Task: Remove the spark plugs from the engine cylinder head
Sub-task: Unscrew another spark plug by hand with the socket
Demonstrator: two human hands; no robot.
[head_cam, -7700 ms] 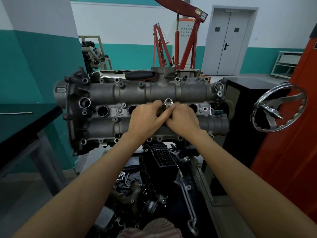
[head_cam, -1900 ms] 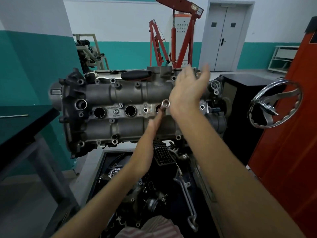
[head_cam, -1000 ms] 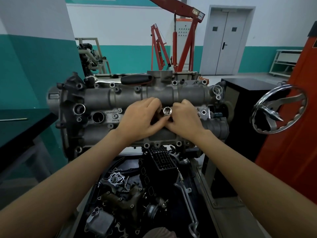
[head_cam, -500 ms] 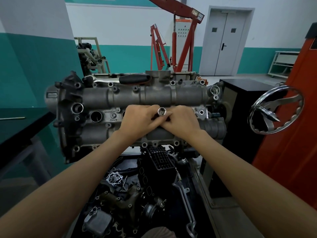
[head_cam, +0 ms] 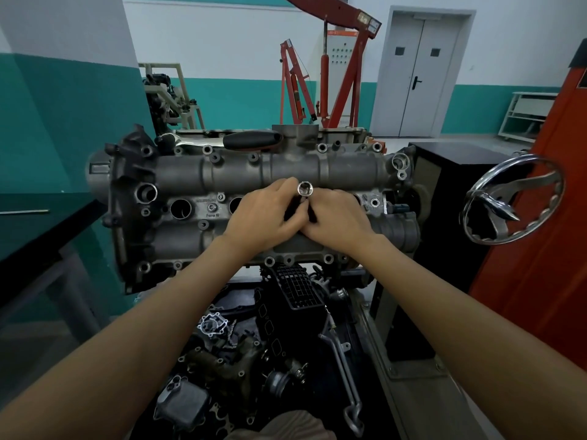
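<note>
At frame centre, left hand and right hand meet, fingers clamped around the socket over the head.

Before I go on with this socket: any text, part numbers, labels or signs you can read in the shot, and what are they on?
"Ford 10", uncertain, raised small lettering on the cylinder head cover beside a plug hole.
A raised line of characters just above it on the same casting: too small to read.
Label on the red engine crane boom: blurred, unreadable.
Grey panel behind the crane: dots only, no legible text.
Socket held by left hand and right hand: no marking visible.
</note>
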